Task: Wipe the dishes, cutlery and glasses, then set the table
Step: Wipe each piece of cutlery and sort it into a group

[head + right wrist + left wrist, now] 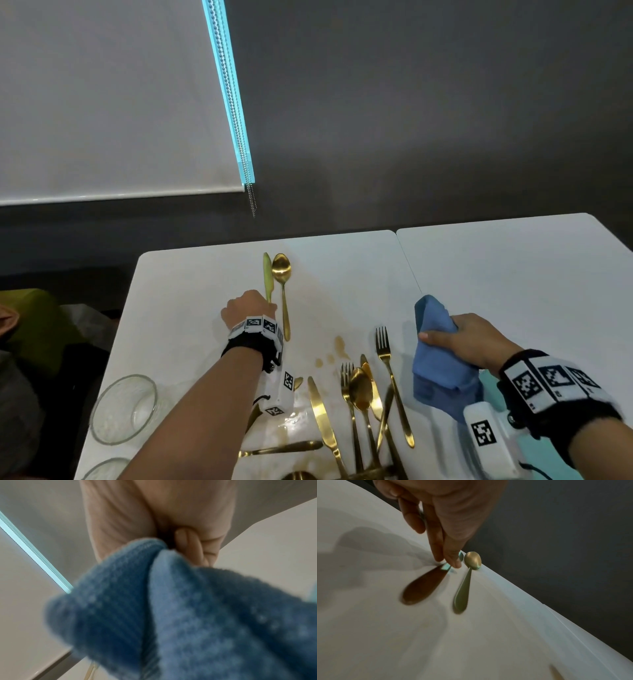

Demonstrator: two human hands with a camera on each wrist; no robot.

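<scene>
Head view: left hand (248,308) pinches knife (267,277) beside spoon (281,269); right hand (476,339) (coded wristband (548,380)) clutches blue cloth (435,359).

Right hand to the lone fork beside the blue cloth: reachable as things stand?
Likely yes for reach: the fork lies close beside the blue cloth, only bare table between. But the right hand grips that cloth, so its fingers aren't free to pick cleanly.
</scene>
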